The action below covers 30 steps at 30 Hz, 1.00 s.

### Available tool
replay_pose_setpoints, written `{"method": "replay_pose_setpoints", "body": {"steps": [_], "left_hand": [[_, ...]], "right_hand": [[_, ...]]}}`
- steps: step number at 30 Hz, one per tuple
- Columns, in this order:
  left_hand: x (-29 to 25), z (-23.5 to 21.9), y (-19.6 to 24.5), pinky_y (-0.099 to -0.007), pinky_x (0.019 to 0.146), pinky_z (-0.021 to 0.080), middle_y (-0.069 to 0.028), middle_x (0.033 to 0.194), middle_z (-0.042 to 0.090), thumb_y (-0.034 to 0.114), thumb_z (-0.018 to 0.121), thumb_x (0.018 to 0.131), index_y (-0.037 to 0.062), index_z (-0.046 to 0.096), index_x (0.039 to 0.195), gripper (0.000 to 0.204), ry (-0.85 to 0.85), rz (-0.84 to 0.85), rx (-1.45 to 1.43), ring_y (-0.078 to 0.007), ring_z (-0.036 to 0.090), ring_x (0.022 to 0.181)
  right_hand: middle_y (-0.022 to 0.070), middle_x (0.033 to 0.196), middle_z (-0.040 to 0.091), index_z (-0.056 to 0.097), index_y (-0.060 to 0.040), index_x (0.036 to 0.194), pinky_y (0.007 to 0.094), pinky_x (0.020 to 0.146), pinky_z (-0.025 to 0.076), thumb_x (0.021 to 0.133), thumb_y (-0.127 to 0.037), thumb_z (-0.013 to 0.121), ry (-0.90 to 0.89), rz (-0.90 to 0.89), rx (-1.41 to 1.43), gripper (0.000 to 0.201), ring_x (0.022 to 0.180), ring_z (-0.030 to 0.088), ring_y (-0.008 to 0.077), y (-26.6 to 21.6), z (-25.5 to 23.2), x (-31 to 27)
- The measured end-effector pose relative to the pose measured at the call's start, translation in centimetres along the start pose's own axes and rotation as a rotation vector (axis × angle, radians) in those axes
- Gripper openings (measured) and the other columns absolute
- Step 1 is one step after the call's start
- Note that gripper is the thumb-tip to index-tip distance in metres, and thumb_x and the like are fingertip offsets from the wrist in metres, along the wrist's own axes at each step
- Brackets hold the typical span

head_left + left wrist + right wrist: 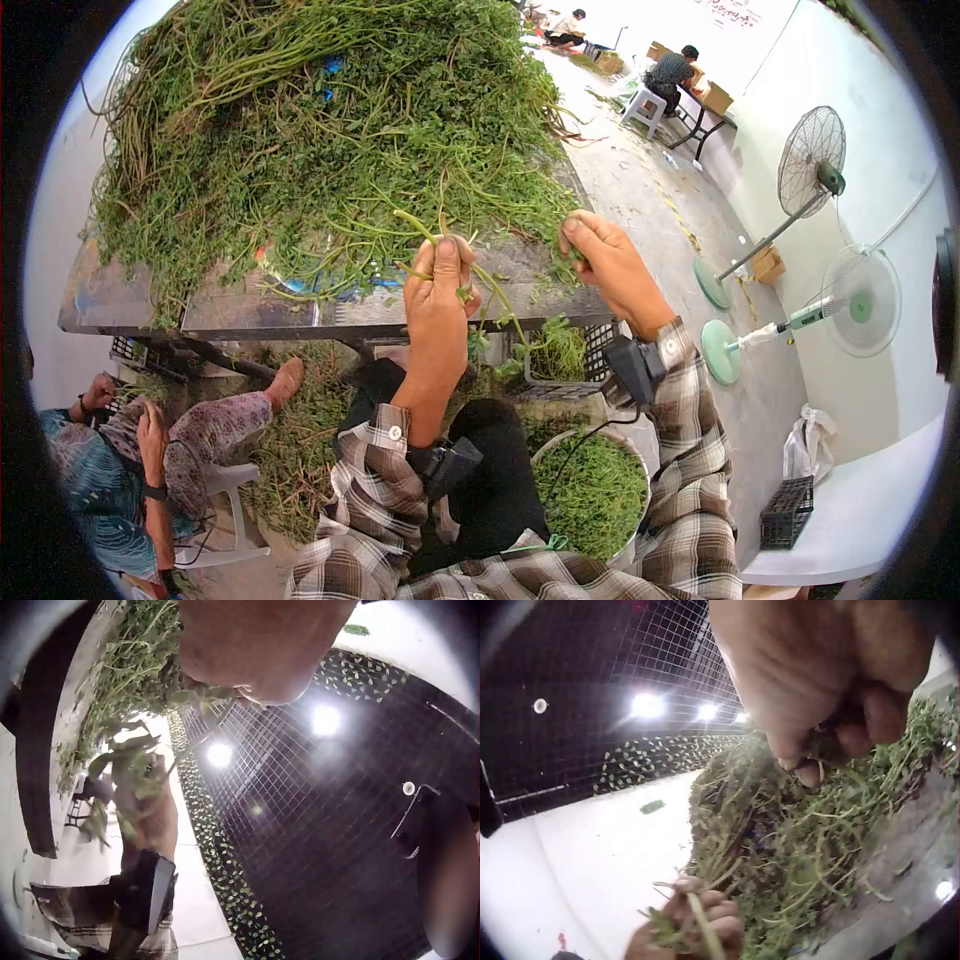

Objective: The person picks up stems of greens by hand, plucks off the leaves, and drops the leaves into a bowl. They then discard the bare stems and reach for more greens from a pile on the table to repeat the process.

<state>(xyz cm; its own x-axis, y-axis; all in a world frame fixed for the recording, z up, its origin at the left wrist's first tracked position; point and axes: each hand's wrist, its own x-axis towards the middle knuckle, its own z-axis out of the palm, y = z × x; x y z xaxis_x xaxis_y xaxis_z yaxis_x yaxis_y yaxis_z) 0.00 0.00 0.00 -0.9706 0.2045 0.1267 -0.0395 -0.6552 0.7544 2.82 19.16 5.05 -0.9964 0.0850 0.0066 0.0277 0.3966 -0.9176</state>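
My left hand [438, 310] is raised over the table's near edge and pinches a few green stems [413, 222] between thumb and fingers. Their leafy ends hang below that hand; in the left wrist view the leaves [135, 765] droop in front of the other arm. To the right, my right hand [612, 262] has its fingers curled in, beside the right edge of the heap. A little dark greenery [823, 746] shows between its fingertips in the right wrist view, mostly hidden by the fingers. Both hands are apart.
A big heap of leafy greens [330, 130] covers most of the table [250, 312]. Below stand a black crate [600, 355] and a round tub of picked greens [600, 495]. A seated person [130, 450] works at left. Two standing fans [812, 160] are at right.
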Motion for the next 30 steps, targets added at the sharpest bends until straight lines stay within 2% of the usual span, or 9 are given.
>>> {"method": "replay_pose_setpoints", "body": {"steps": [3, 6, 9, 11, 14, 20, 24, 26, 30], "left_hand": [[0.5, 0.1, 0.2, -0.0180, 0.046, 0.026, 0.0052, 0.062, 0.033, 0.027, 0.043, 0.095, 0.0104, 0.050, 0.082, 0.023, -0.006, 0.031, 0.073, -0.0030, 0.032, 0.053], [-0.2, 0.7, -0.1, -0.0172, 0.044, 0.025, 0.0054, 0.063, 0.035, 0.029, 0.043, 0.095, 0.0097, 0.050, 0.081, 0.025, 0.085, 0.021, 0.183, -0.0021, 0.032, 0.053], [-0.3, 0.9, -0.6, -0.0183, 0.049, 0.028, 0.0049, 0.067, 0.036, 0.029, 0.043, 0.095, 0.0090, 0.050, 0.080, 0.026, 0.073, 0.083, 0.222, -0.0033, 0.033, 0.057], [-0.4, 0.9, -1.0, -0.0199, 0.056, 0.030, 0.0042, 0.071, 0.038, 0.028, 0.042, 0.096, 0.0083, 0.049, 0.079, 0.027, 0.008, 0.254, 0.276, -0.0051, 0.034, 0.062], [-0.6, 0.4, -1.2, -0.0205, 0.049, 0.032, 0.0042, 0.073, 0.043, 0.029, 0.040, 0.097, 0.0080, 0.049, 0.083, 0.026, -0.065, 0.272, 0.294, -0.0030, 0.039, 0.063], [-0.9, 1.2, 0.1, -0.0203, 0.052, 0.028, 0.0055, 0.068, 0.037, 0.028, 0.043, 0.096, 0.0081, 0.048, 0.080, 0.026, -0.022, 0.115, 0.123, -0.0035, 0.032, 0.060], [0.2, -0.2, -0.7, -0.0193, 0.045, 0.026, 0.0060, 0.064, 0.037, 0.027, 0.045, 0.095, 0.0084, 0.050, 0.081, 0.024, -0.030, 0.181, 0.165, -0.0025, 0.031, 0.053], [1.2, -1.5, -0.5, -0.0201, 0.038, 0.023, 0.0060, 0.060, 0.036, 0.027, 0.044, 0.095, 0.0080, 0.050, 0.082, 0.024, 0.073, 0.021, 0.049, -0.0027, 0.032, 0.048], [1.2, -1.5, 0.4, -0.0193, 0.040, 0.023, 0.0052, 0.060, 0.035, 0.025, 0.046, 0.093, 0.0091, 0.050, 0.084, 0.019, 0.087, 0.063, -0.035, -0.0042, 0.028, 0.046]], "right_hand": [[-0.0016, 0.070, 0.051, 0.055, -0.0052, 0.082, 0.0216, 0.050, 0.038, 0.089, -0.026, 0.051, 0.025, -0.027, 0.277, 0.022, 0.059, 0.047, 0.0076, -2.7, 2.2, -1.6], [-0.0004, 0.067, 0.048, 0.053, 0.0002, 0.077, 0.0255, 0.051, 0.036, 0.089, -0.027, 0.051, -0.082, -0.238, -0.022, 0.030, 0.059, 0.042, 0.0074, -4.1, 4.1, -3.3], [0.0032, 0.061, 0.046, 0.053, 0.0028, 0.076, 0.0272, 0.053, 0.038, 0.088, -0.030, 0.053, -0.182, -0.187, -0.043, 0.035, 0.059, 0.041, 0.0092, -3.3, 5.3, -3.1], [0.0064, 0.059, 0.046, 0.054, 0.0042, 0.074, 0.0288, 0.054, 0.039, 0.088, -0.031, 0.053, -0.156, -0.178, -0.085, 0.038, 0.059, 0.043, 0.0106, -2.8, 6.1, -3.0], [0.0075, 0.063, 0.051, 0.056, 0.0056, 0.079, 0.0291, 0.056, 0.040, 0.090, -0.031, 0.051, -0.232, -0.172, -0.150, 0.038, 0.061, 0.045, 0.0119, -3.2, 6.7, -2.9], [-0.0009, 0.071, 0.051, 0.055, 0.0024, 0.084, 0.0228, 0.062, 0.040, 0.091, -0.025, 0.050, -0.319, -0.083, 0.318, 0.029, 0.068, 0.047, 0.0073, -2.2, 7.5, -2.4], [-0.0007, 0.072, 0.053, 0.056, 0.0013, 0.083, 0.0224, 0.061, 0.040, 0.090, -0.020, 0.050, -0.251, -0.138, 0.184, 0.023, 0.066, 0.048, 0.0073, -2.0, 7.8, -3.2], [-0.0006, 0.071, 0.054, 0.056, 0.0000, 0.082, 0.0223, 0.060, 0.041, 0.088, -0.014, 0.050, -0.287, -0.412, -0.156, 0.017, 0.065, 0.048, 0.0067, -3.2, 7.6, -5.0], [-0.0011, 0.067, 0.053, 0.058, -0.0008, 0.083, 0.0238, 0.058, 0.040, 0.086, -0.013, 0.052, -0.148, -0.190, 0.057, 0.014, 0.063, 0.047, 0.0064, -3.4, 6.5, -7.1]]}}
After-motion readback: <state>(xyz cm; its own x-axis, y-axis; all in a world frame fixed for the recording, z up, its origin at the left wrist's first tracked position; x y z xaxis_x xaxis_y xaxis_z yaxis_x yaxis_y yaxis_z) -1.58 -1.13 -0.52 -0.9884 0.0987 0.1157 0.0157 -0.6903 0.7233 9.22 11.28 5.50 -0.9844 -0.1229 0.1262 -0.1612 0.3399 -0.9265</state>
